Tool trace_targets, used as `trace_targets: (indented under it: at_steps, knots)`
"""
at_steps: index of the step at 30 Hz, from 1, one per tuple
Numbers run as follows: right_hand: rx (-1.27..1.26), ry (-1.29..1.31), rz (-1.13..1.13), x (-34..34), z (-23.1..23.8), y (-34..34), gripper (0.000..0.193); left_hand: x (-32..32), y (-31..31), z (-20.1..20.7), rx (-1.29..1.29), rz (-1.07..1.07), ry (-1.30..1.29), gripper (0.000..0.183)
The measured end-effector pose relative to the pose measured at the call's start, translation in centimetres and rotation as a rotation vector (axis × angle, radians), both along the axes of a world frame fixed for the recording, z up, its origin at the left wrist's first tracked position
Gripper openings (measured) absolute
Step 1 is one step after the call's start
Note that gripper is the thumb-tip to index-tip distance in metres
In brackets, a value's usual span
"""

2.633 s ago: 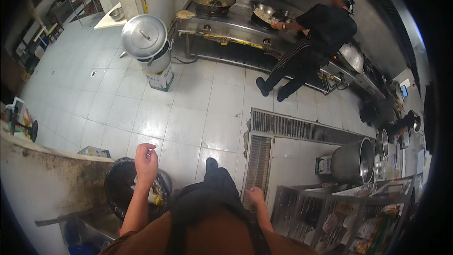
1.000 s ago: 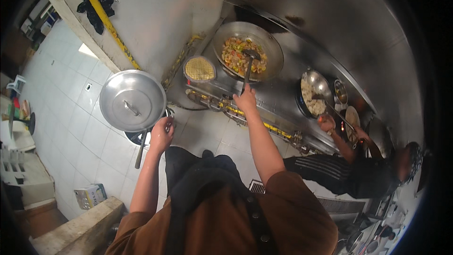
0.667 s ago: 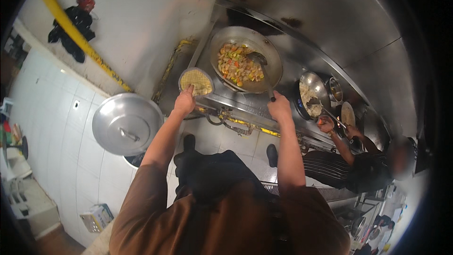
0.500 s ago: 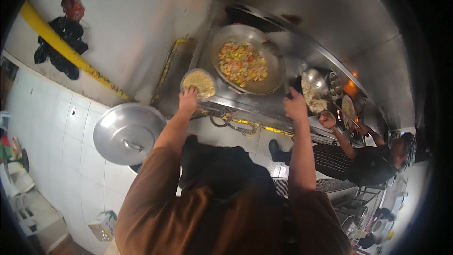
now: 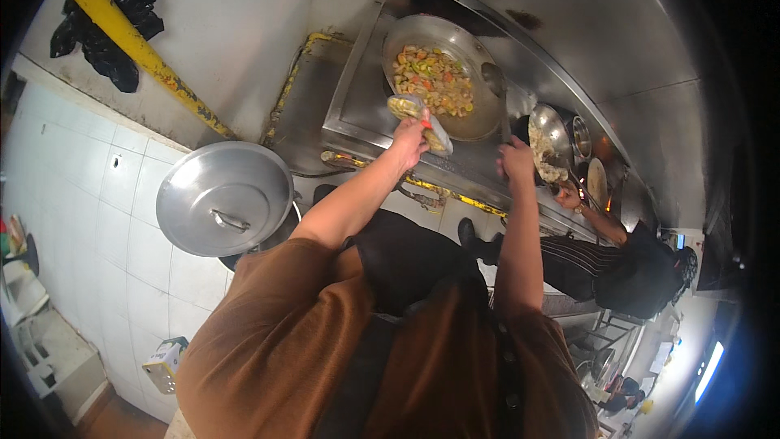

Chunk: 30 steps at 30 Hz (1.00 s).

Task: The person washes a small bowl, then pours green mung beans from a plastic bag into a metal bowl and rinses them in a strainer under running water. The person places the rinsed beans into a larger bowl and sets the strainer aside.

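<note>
In my left hand (image 5: 410,145), a clear plastic bowl (image 5: 439,138) of yellowish pieces is tipped at the near edge of a wide metal wok (image 5: 485,116). My fingers grip the bowl's side, and some pieces show at its rim. Chopped orange, green and pale food (image 5: 435,81) lies across the wok's bottom. My right hand (image 5: 516,160) is closed around the handle of a long ladle (image 5: 492,78), whose dark rounded head rests inside the wok's right side. Whether the bowl touches the wok, I cannot tell.
A co-worker (image 5: 638,272) at the right handles another pan (image 5: 552,134) of pale food near a flame. A big metal lid (image 5: 225,197) stands at the left. Yellow pipes (image 5: 146,49) run along the wall, and a steel ledge (image 5: 370,136) fronts the stove.
My left hand has lifted the bowl off the steel ledge, carried it right to the wok and tilted it. My right hand keeps hold of the ladle.
</note>
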State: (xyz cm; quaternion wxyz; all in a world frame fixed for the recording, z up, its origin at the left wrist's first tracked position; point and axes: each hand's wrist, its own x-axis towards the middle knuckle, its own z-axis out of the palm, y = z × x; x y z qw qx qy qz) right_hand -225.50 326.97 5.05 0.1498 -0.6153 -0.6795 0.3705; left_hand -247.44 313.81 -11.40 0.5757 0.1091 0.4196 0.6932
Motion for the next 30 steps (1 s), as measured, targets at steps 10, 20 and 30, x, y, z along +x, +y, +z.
trace_targets:
  at_steps: [10, 20, 30]
  knots:
    - [-0.432, 0.094, 0.094, -4.0, 3.3, -2.0, 0.074, 5.0, 5.0, 0.5, -0.551, 0.532, -0.046, 0.052]
    - [-0.263, -0.013, 0.189, -5.9, 0.2, 3.0, 0.07, 1.9, -7.8, 1.8, -0.418, 0.682, 0.473, 0.043]
    - [-0.323, 0.2, 0.295, -0.8, -3.2, 10.5, 0.05, -7.3, -42.2, -6.1, -1.111, 1.304, 0.825, 0.071]
